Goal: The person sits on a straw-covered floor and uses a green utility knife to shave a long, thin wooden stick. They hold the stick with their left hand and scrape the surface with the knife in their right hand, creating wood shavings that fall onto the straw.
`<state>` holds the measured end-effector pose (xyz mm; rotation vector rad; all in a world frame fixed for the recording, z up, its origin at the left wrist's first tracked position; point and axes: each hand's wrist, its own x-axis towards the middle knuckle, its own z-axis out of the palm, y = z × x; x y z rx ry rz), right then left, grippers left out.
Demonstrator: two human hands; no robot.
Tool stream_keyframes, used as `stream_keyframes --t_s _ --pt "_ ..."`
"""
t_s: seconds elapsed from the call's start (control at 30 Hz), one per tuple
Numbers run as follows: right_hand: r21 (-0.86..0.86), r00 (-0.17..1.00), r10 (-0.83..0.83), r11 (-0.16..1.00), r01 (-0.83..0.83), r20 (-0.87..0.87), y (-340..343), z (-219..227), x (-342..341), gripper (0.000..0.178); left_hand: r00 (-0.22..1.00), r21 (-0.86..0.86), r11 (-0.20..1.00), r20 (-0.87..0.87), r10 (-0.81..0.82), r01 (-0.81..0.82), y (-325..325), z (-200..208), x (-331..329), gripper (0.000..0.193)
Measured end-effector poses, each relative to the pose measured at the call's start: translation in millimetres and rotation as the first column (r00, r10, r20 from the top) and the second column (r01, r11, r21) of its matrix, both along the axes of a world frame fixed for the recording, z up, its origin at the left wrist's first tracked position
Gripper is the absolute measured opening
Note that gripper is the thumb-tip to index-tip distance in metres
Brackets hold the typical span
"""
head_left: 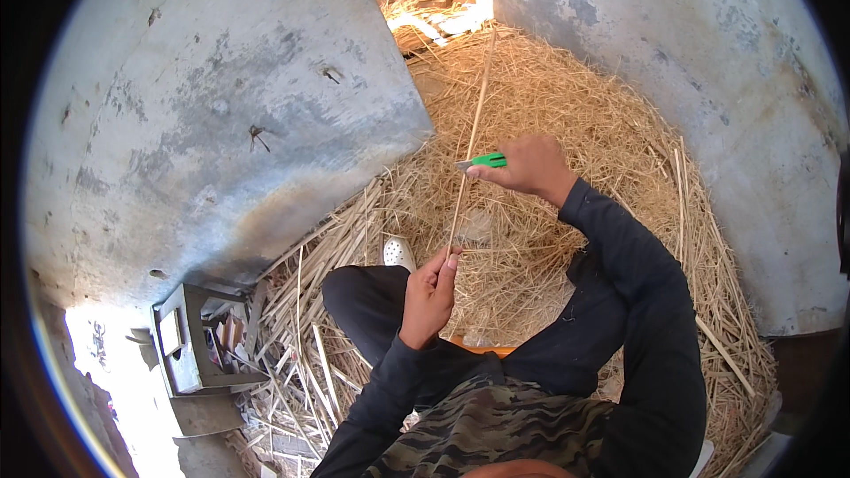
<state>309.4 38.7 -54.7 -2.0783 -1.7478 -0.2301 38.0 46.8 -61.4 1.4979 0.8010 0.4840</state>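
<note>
**Thin stalk held at two points, blade against it**

A long, thin straw stalk is pinched at its lower end by the left hand, grip narrow. A green-handled knife is clasped in the right hand, its blade set against the stalk midway. The stalk is judged light, stiff, brittle; best held near the cut, above the straw floor.

Both forearms in dark sleeves, entering from the lower edge. Left hand raised before the chest, elbow bent, fingers and thumb pinched shut at the fingertips. Right arm extended forward and upward, elbow bent, wrist turned inward; right hand closed in a grip, knuckles up.
</note>
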Motion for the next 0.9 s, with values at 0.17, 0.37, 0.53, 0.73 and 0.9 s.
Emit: stream_keyframes --t_s 0.17,0.37,0.53,0.73,0.9 --pt "-0.053 0.996 0.094 0.994 -0.093 0.002 -2.2 10.3 -24.3 0.075 1.000 0.072 0.997 -0.007 0.011 -0.011 1.3 5.3 -14.3 0.030" --pt "0.190 0.989 0.041 0.979 -0.068 0.140 13.5 -2.0 11.4 0.081 1.000 -0.105 0.994 -0.011 0.003 -0.004 -13.0 11.5 -27.9 0.029" --pt "0.207 0.981 0.001 0.977 -0.042 0.196 27.4 -23.2 43.0 0.079 1.000 -0.127 0.992 -0.029 -0.004 0.000 -27.5 5.6 -31.0 0.029" --pt "0.208 0.952 -0.067 0.978 0.003 0.298 27.9 -39.6 96.9 0.080 0.999 -0.192 0.981 -0.044 -0.003 -0.005 -60.4 -5.5 -38.9 0.027" --pt "0.072 0.995 -0.097 0.993 0.098 -0.028 27.5 -33.9 66.9 0.080 1.000 -0.121 0.993 -0.025 0.003 -0.006 -57.5 -8.6 -48.3 0.029"
